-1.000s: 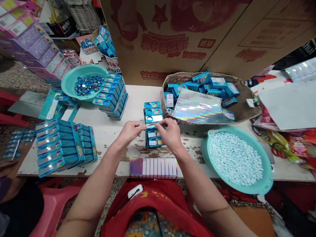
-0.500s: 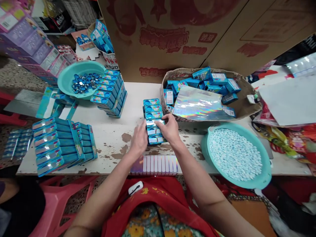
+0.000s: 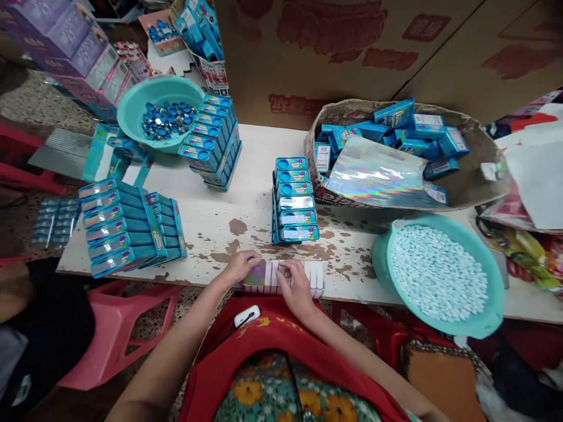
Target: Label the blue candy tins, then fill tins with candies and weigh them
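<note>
A strip of holographic stickers (image 3: 313,274) lies at the table's front edge. My left hand (image 3: 240,265) is curled over its left end and presses it down. My right hand (image 3: 296,287) rests on the middle of the strip, its fingertips pinched at one sticker. Just beyond the strip stands a row of blue tins (image 3: 295,199), some with a shiny sticker on the lid; neither hand touches them.
A teal basin (image 3: 489,328) of white pellets sits at the right. A cardboard basket (image 3: 477,170) holds blue boxes and a holographic sheet (image 3: 373,176). Stacks of blue boxes (image 3: 127,225) stand left. Another teal basin (image 3: 132,102) holds blue caps. A pink stool (image 3: 114,328) stands below.
Both hands have left the row of tins and dropped back toward me onto the sticker strip at the table's edge. The camera has tilted down.
</note>
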